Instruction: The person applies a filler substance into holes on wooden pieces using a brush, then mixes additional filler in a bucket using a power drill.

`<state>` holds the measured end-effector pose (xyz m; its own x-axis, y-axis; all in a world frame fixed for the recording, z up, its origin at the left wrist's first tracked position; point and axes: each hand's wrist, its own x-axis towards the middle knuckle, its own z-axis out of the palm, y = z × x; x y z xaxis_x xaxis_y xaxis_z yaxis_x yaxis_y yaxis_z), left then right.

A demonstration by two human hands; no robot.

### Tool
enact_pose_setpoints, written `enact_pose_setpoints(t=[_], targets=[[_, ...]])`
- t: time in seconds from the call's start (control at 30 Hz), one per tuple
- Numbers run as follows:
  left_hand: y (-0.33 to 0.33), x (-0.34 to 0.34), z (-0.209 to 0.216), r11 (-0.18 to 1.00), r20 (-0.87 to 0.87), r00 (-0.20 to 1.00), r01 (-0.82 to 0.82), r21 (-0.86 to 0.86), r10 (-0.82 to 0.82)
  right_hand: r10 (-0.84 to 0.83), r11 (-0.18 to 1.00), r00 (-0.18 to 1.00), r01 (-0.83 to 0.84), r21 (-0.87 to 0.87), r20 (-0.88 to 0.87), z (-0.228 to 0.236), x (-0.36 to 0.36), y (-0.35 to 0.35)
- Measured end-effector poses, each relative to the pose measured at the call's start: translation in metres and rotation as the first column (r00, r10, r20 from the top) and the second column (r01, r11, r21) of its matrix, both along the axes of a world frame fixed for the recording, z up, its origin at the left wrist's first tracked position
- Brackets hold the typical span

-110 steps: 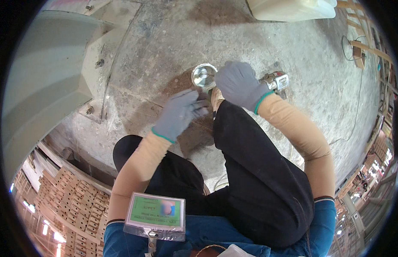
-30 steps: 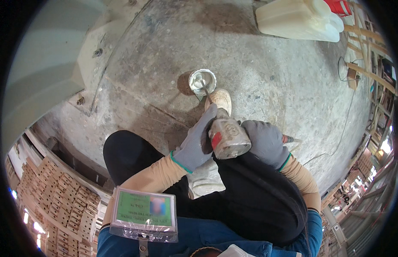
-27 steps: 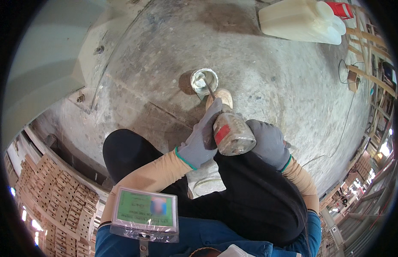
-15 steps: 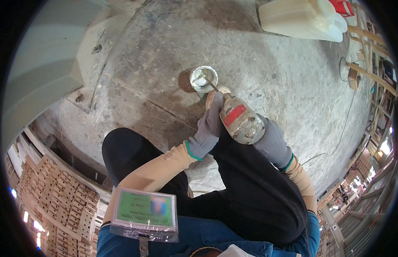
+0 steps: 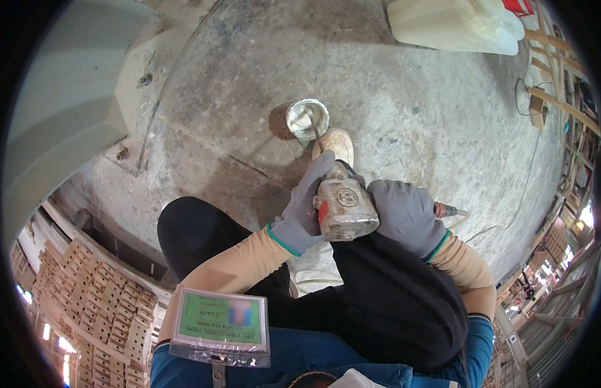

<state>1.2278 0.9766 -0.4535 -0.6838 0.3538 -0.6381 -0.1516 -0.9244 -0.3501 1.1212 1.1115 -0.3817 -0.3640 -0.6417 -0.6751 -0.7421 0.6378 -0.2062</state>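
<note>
A worn metal-bodied power drill (image 5: 349, 216) is held between my hands above my bent leg. Gloved in grey, my left hand (image 5: 303, 207) is closed along its front left side. My right hand (image 5: 407, 213) wraps round its handle, and a connector (image 5: 446, 210) pokes out beyond that hand. A thin mixing rod (image 5: 317, 138) runs from the drill's front into a small round tub (image 5: 323, 111) on the concrete floor. White paste or liquid coats the tub's inside. The rod's tip reaches into it.
My light shoe (image 5: 341, 145) stands close to the tub. Large whitish plastic jugs (image 5: 449, 26) sit at the far right. A grey metal base (image 5: 74, 116) rises at left, and stacked drilled wood pieces (image 5: 100, 291) lie lower left. A hose (image 5: 517, 210) trails along the right floor.
The drill has rolled and shifted left, so its red band now faces my left hand. My right hand has turned with it, and the connector beyond it has come into view.
</note>
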Motion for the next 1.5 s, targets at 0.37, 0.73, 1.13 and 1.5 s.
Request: enact_pose_setpoints(t=[0.37, 0.73, 1.13, 1.5], targets=[[0.011, 0.004, 0.001, 0.997, 0.043, 0.998, -0.043, -0.068, 0.046, 0.046, 0.983, 0.999, -0.047, -0.177, -0.01, -0.006, 0.005, 0.013], [0.008, 0.023, -0.021, 0.997, -0.122, 0.99, -0.068, 0.026, 0.07, -0.075, 0.994, 0.99, 0.084, -0.077, 0.117, 0.006, 0.005, 0.002], [0.01, 0.015, -0.017, 0.99, -0.179, 0.973, -0.141, 0.022, 0.143, -0.006, 0.987, 0.998, 0.015, -0.16, 0.059, 0.002, 0.001, 0.004], [0.007, 0.007, -0.033, 0.995, -0.071, 0.994, -0.079, 0.068, 0.084, 0.173, 0.965, 0.972, -0.2, -0.171, -0.161, 0.004, -0.01, -0.008]])
